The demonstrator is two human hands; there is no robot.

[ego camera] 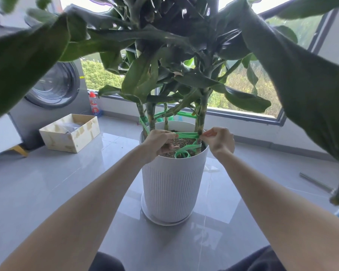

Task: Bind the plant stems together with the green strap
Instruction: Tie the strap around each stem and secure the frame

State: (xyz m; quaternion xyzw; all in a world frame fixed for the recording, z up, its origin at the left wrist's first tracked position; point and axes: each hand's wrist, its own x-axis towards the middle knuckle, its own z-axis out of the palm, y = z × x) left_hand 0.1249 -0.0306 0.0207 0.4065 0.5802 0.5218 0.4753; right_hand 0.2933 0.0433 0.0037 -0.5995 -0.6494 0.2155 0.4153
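While the left hand point(158, 142) curls its fingers round one end of the flat bright-green plastic strap point(186, 135), the right hand point(220, 142) pinches the other end between thumb and forefinger, its remaining fingers loosely bent. The strap runs as a level band between the two, just above the pot's rim. At the right hand's pinch it meets the right-hand one of the thick green-and-yellow banded plant stems point(202, 116); how it passes behind that stem cannot be told. A loose tail drops from there and coils into a loop on the brown gravelly soil point(181, 142).

Higher up, a second green strap point(185, 114) already rings the stems. They rise from a tall white ribbed plastic pot point(172, 186) standing in a shallow white saucer point(160, 222) on the glossy grey tiled floor point(47, 182) — broad dark leaves spread overhead. To the left sit an open pale cardboard box point(67, 140), a grey front-loading washing machine point(53, 87) and a red-capped bottle point(93, 104) below the window.
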